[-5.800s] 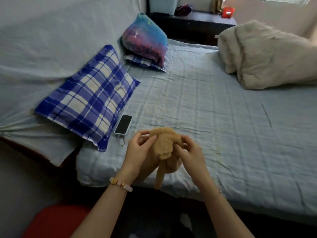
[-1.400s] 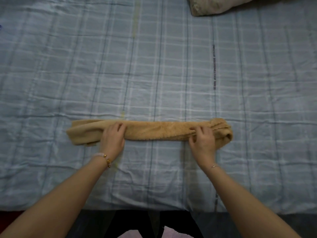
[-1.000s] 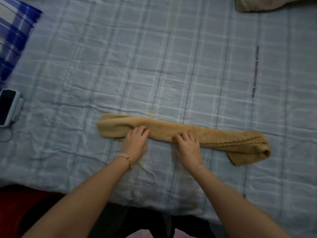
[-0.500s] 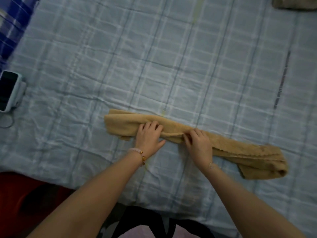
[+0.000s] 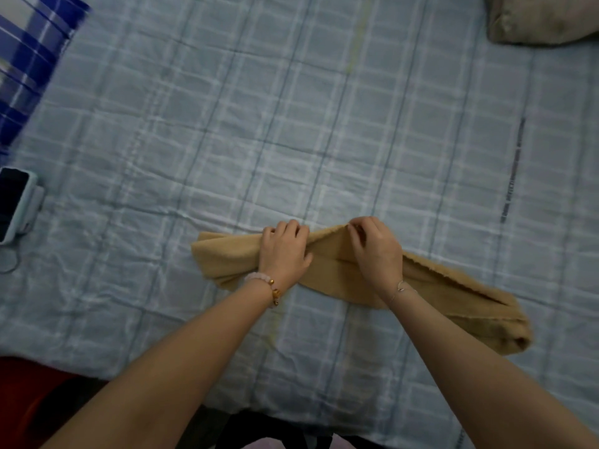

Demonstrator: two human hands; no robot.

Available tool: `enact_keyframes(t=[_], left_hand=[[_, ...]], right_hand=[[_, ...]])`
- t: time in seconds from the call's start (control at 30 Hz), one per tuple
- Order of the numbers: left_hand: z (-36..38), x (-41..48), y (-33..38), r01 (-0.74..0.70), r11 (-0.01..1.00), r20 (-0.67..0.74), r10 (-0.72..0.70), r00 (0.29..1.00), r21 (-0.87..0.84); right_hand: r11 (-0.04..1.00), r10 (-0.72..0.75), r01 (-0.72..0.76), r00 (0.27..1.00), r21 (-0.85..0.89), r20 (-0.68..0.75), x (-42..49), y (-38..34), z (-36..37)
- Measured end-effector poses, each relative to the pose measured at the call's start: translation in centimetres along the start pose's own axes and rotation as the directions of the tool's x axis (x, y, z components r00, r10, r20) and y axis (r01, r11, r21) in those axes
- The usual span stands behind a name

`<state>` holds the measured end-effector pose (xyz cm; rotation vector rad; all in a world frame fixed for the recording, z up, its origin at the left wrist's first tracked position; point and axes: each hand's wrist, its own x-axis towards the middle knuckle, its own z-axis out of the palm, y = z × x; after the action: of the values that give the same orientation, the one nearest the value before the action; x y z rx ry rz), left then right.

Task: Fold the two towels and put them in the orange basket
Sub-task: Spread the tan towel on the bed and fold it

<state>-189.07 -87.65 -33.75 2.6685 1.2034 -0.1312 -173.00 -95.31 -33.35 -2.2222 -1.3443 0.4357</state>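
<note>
Towel [image 5: 330,264] held near the bed's edge

One tan towel lay as a long, thin band on the checked blue-grey sheet [image 5: 227,124]. It sat slanted. Its left end was farther away, and its right end came nearer, close to the near edge of the bed.

The left hand [image 5: 283,254] lay on the towel toward its left end. Its fingers were bent over the towel's far edge and gripped it. The right hand [image 5: 376,254] was just beside it, to the right. Its fingers and thumb pinched the far edge of the towel and pulled it up into a little peak. A bead bracelet [image 5: 262,280] sat on the left wrist, and a thin chain [image 5: 400,288] on the right wrist.

A dark strip [image 5: 512,170] of small marks ran along the sheet, far and right of the towel. It was too blurred to read.

The near edge of the sheet ran along the bottom, under the arms, and it was dark below it. On the far side of the towel, the sheet spread wide and flat. It went up to a beige blanket [image 5: 544,17] in the far right corner and a blue checked pillow [image 5: 29,59] in the far left corner. A phone [image 5: 13,202] lay at the left side, well apart from the towel, with a thin cord [image 5: 13,264] curling just near of it. A red thing [image 5: 32,393] showed below the bed at the near left, too hidden to tell what it was.
</note>
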Motion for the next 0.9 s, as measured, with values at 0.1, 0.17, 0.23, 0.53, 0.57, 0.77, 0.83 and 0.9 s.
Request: enact_keyframes(t=[0.1,0.17,0.23,0.53,0.57,0.77,0.83,0.9], left_hand=[[-0.1,1.5,-0.4,0.1,0.995,0.01,-0.099,0.995,-0.029],[-0.7,2.6,-1.7,0.169,0.984,0.019,-0.168,0.986,-0.064],[-1.3,3.9,-3.5,0.228,0.969,0.069,-0.223,0.973,-0.091],[-2.9,10.7,-10.5,0.231,0.959,0.059,-0.224,0.973,-0.167],[-2.9,11.5,-10.9,0.233,0.959,0.042,-0.229,0.973,-0.164],[-2.1,14.7,-11.9,0.199,0.979,0.081,-0.194,0.978,-0.05],[-1.7,14.7,-11.9,0.22,0.975,0.051,-0.218,0.975,-0.043],[-1.6,14.4,-11.7,0.306,0.949,0.022,-0.305,0.952,-0.075]], right_hand=[[1.0,-0.01,0.01,1.0,-0.003,0.003,1.7,0.6,-0.5],[1.0,0.009,-0.009,1.0,-0.001,-0.007,2.8,1.0,-0.8],[0.999,0.049,-0.049,0.999,0.007,-0.014,4.3,1.5,-0.9],[0.988,0.153,-0.152,0.986,-0.018,0.071,10.3,3.1,0.3],[0.987,0.157,-0.155,0.985,-0.03,0.078,11.0,3.3,0.4],[0.978,0.188,-0.176,0.976,-0.108,0.106,13.1,4.3,1.5],[0.977,0.176,-0.167,0.983,-0.134,0.057,12.8,4.4,1.7],[0.967,0.216,-0.214,0.976,-0.14,0.003,12.5,4.6,1.6]])
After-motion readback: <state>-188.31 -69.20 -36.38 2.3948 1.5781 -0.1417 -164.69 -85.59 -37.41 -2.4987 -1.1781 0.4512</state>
